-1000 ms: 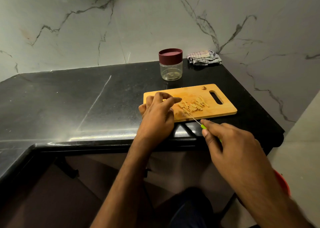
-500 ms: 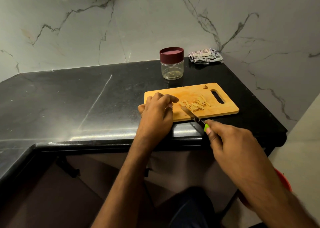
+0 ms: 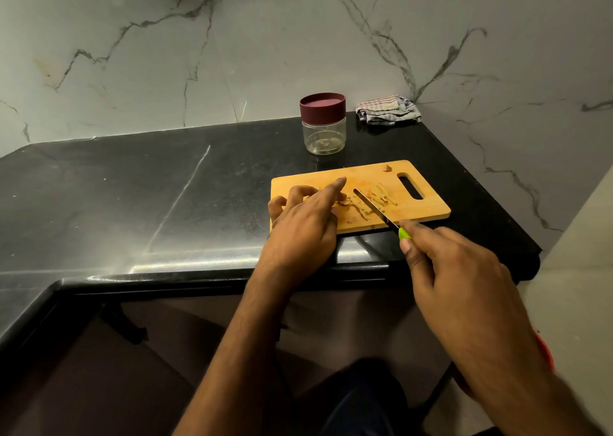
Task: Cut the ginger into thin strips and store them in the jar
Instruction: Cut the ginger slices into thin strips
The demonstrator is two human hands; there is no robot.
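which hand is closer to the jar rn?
Left. The left hand rests on the cutting board just below the jar; the right hand, gripping the knife, sits nearer the counter's front edge.

Left hand [image 3: 303, 223] palm down, index finger extended forward, remaining fingers curled under; forearm reaching up from lower centre. Right hand [image 3: 454, 269] curled in a closed grip, thumb along its left side, forearm entering from lower right
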